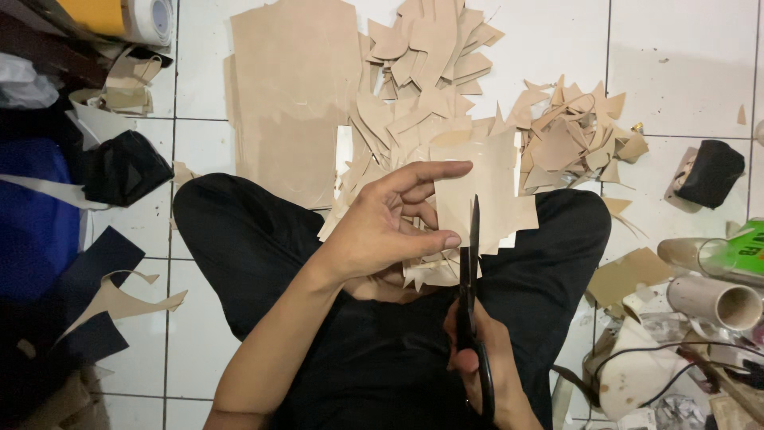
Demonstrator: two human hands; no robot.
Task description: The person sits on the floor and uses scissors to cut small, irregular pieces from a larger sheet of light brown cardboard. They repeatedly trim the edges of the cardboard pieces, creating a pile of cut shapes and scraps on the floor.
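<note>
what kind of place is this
Likely a small craft or cutting workshop set up on a white tiled floor. A seated person cuts a tan sheet with black scissors, beside heaps of tan cut pieces and material rolls.

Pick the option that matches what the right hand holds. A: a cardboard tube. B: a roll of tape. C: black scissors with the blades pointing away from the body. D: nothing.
C: the right hand grips the handles of the black scissors, whose blades point up into the tan sheet that the left hand holds by its fingers.
</note>
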